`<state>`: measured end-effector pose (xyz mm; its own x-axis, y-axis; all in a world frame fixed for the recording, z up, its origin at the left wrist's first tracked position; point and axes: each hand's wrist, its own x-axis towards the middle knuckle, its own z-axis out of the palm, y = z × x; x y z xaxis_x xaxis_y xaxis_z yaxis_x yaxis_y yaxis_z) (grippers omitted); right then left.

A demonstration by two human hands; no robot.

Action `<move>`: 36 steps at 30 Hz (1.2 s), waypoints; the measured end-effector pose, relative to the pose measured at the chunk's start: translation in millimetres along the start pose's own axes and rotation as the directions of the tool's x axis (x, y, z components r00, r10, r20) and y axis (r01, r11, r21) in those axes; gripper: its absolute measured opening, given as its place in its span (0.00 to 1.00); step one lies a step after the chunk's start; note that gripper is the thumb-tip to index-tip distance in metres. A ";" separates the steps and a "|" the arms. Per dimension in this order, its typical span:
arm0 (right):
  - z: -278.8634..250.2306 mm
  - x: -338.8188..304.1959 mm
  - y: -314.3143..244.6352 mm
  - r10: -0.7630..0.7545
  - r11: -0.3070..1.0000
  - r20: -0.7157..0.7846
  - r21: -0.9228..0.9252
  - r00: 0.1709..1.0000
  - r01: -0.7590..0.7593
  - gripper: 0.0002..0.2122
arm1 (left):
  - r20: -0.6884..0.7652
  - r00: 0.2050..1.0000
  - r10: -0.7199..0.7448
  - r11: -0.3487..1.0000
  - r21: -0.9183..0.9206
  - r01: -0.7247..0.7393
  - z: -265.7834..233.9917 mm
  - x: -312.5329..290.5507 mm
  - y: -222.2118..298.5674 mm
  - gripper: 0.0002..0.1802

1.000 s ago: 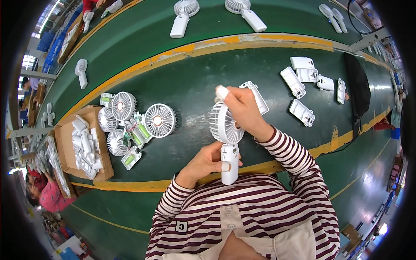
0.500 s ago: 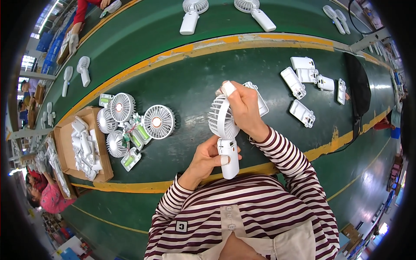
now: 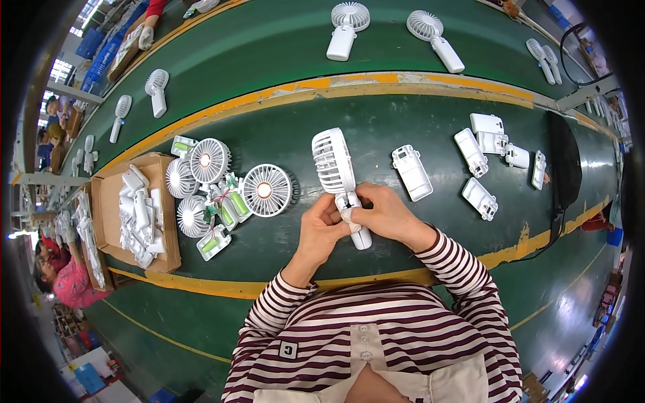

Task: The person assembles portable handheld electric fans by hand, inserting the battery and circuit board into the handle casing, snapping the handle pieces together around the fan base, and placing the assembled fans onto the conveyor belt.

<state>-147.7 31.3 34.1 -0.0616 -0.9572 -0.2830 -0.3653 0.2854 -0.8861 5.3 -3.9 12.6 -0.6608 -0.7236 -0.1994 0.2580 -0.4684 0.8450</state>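
Observation:
Both my hands hold one white handheld fan (image 3: 334, 161) above the green table, its round caged head pointing away from me. My left hand (image 3: 318, 232) is closed around the left side of the handle. With fingers wrapped at the neck and a pale-taped thumb pressed on the handle, my right hand (image 3: 388, 216) grips the other side. Just right of it lies a white handle shell (image 3: 412, 173), open side up. To the left sit several fan heads (image 3: 267, 191), with green batteries (image 3: 238, 203) and thin wires among them.
A cardboard box (image 3: 172, 228) of white plastic parts stands at the left. More handle shells (image 3: 480, 199) and a black pouch (image 3: 563, 158) lie at the right. Beyond the yellow-edged divider, finished-looking fans (image 3: 343, 41) rest on a green belt. Another person's hand (image 3: 146, 37) is at the far left.
My right hand has come down from the fan's head to its handle. The fan has turned, showing its side. My view has shifted, and the nearby handle shell is now uncovered.

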 end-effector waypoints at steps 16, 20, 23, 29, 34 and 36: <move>-5.5 -6.2 6.3 -0.232 0.881 -0.545 -0.468 0.806 -0.063 0.20 | 0.066 0.956 -0.286 0.941 -0.168 0.293 -8.6 5.0 8.4 0.22; -6.4 -5.7 6.7 -0.560 0.701 -0.489 -0.711 0.669 0.066 0.21 | 0.044 0.944 -0.327 0.938 -0.101 0.330 -12.8 -0.4 11.3 0.21; -2.0 -7.2 13.6 -0.680 0.704 -0.350 -0.556 0.644 0.441 0.13 | 0.007 0.951 -0.309 0.948 -0.082 0.308 -12.3 -4.1 14.0 0.22; 9.7 -8.8 17.8 -0.697 0.686 -0.220 -0.483 0.683 0.545 0.10 | -0.021 0.940 -0.341 0.905 -0.277 0.323 -16.1 -2.4 13.6 0.19; 15.0 -7.6 18.2 -0.686 0.690 -0.228 -0.504 0.690 0.520 0.10 | -0.171 0.940 -0.294 0.956 -0.033 0.293 -9.9 0.3 2.7 0.16; 15.7 -7.1 18.6 -0.679 0.692 -0.232 -0.519 0.697 0.502 0.09 | -0.196 0.938 -0.285 0.958 -0.015 0.287 -7.6 0.8 1.0 0.16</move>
<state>-139.4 44.2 13.8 -0.0101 -0.8719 0.4895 -0.7660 -0.3079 -0.5644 10.4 -8.8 9.5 -0.5553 -0.6451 -0.5248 0.0678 -0.6641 0.7446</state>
